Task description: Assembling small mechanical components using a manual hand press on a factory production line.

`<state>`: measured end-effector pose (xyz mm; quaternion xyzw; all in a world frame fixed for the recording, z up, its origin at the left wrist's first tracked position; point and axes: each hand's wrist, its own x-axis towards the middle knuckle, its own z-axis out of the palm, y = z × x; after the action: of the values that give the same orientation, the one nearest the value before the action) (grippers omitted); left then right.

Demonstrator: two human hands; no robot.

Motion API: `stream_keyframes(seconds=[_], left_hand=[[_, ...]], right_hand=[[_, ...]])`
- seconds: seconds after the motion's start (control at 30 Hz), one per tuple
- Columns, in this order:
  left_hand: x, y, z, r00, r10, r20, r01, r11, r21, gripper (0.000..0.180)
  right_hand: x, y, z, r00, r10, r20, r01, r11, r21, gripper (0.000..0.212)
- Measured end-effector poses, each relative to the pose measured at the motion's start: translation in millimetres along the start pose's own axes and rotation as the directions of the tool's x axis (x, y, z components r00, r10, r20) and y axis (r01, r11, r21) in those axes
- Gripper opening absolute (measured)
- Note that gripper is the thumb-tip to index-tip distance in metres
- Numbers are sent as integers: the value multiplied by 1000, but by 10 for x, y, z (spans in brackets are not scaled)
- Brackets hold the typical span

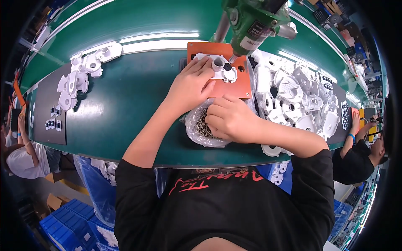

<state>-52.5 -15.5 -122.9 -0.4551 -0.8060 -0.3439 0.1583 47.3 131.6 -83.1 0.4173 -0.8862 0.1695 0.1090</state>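
Note:
My left hand (193,81) lies over the left part of a white plastic housing (229,75), fingers together, pressing it on an orange fixture plate (238,88). A short round tube and a small black part stand up from the housing. Above its right side hangs the tip of a green machine head (255,29). Just below the plate, my right hand (232,120) is curled over a clear plastic bag (197,136) of small metal screws (204,125). Its fingertips are bunched among the screws, and whatever they pinch is hidden.
White plastic housings (293,90) are heaped right of the plate, with others (73,85) at the left. Small black parts (53,124) lie on a dark mat at the left. Blue bins (69,226) stand below the green bench (125,113). People work at both sides.

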Motion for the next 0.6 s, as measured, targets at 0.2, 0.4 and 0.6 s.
stream_keyframes(seconds=[0.2,0.4,0.6], left_hand=[[-2,0,-9,1000,12,1,-12,1000,11,17],[-7,5,-22,1000,18,-16,-18,1000,0,16],[-4,-11,-5,1000,21,-13,-21,1000,-14,16]], right_hand=[[36,167,-260,963,258,76,-264,855,447,11],[-114,754,-436,625,730,278,-664,310,680,15],[-81,1082,-279,609,770,192,-644,338,686,13]])
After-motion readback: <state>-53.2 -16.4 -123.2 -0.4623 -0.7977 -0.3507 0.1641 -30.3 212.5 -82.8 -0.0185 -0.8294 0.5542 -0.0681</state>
